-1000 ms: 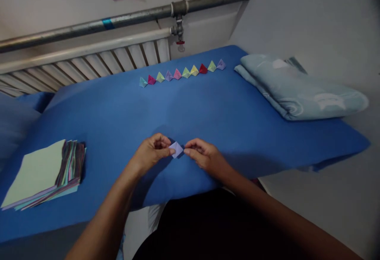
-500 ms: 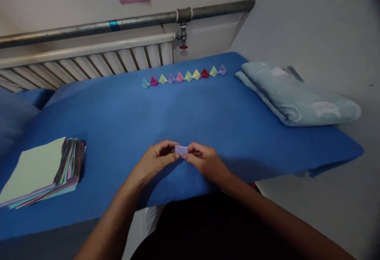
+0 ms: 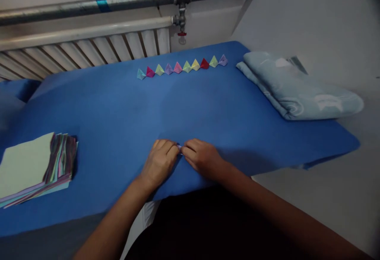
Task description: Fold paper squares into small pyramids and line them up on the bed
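Observation:
Between my two hands is a small folded lilac paper (image 3: pixel 179 148), nearly all of it covered by fingers. My left hand (image 3: pixel 162 157) is closed on its left side, knuckles up. From the right, my right hand (image 3: pixel 203 157) pinches the other side with fingertips pressed together. Both hands are low over the blue sheet (image 3: pixel 124 113), near its front edge. Farther back, a row of small folded paper pieces (image 3: pixel 177 67) in several colours runs from left to right.
A stack of coloured paper sheets (image 3: pixel 26 165) lies at the left. On the right rests a folded light-blue blanket (image 3: pixel 297 89). Behind the bed are a white radiator (image 3: pixel 97 52) and a metal pipe (image 3: pixel 136 0) with a red-handled valve (image 3: pixel 182 34).
My hands have turned over the lilac paper and closed round it, so its flat face is now mostly hidden. The camera view has tilted down slightly.

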Motion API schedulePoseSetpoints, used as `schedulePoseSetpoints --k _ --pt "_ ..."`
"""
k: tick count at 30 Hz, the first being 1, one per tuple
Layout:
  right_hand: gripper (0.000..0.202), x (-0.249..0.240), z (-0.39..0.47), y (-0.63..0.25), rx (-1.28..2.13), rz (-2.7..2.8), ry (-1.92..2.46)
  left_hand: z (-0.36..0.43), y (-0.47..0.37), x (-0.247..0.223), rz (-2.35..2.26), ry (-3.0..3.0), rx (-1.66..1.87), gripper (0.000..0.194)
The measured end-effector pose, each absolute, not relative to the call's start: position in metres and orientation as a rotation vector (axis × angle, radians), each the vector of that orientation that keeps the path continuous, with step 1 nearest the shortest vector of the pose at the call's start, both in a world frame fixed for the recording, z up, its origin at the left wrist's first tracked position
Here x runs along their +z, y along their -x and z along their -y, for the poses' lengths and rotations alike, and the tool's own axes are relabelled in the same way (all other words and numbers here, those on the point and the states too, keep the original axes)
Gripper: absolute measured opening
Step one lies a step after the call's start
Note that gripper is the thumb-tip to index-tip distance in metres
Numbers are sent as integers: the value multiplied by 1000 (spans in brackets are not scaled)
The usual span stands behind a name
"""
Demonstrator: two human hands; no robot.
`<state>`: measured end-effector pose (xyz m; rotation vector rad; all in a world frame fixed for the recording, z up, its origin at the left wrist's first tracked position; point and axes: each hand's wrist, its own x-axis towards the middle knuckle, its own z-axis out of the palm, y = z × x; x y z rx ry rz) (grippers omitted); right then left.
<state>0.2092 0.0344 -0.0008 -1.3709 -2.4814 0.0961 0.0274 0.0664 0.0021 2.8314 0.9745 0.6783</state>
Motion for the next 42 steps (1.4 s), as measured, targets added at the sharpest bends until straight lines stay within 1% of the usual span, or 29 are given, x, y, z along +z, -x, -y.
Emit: schedulePoseSetpoints --k 4,9,12,15,21,25,32,38,42 --pt "19 -3 -28 -212 157 2500 1301 -55 -22 4 -945 -2804 639 16" --pt "22 -4 -25 -217 252 2414 1284 -47 -17 2 -995 -2704 700 20" --pt "21 -5 -27 -219 315 2393 1273 -45 -18 -1 -1039 -2658 735 15" --pt "21 -5 -30 -221 355 2393 1283 -45 -19 -3 -1039 -2643 778 12" --pt "22 -6 -33 -221 453 2331 1345 -46 -20 -4 -1085 -2580 797 14" --pt "19 -4 -36 -219 493 2300 1445 -44 -22 -3 -1203 -2533 776 15" --pt "19 5 -41 -214 566 2266 1568 -40 -30 3 -1443 -2336 675 15" --pt "16 9 -40 -211 583 2195 1617 -43 -37 12 -1507 -2184 573 11" --pt "21 10 -38 -208 610 2115 1613 -45 -39 13 -1527 -2177 525 12"
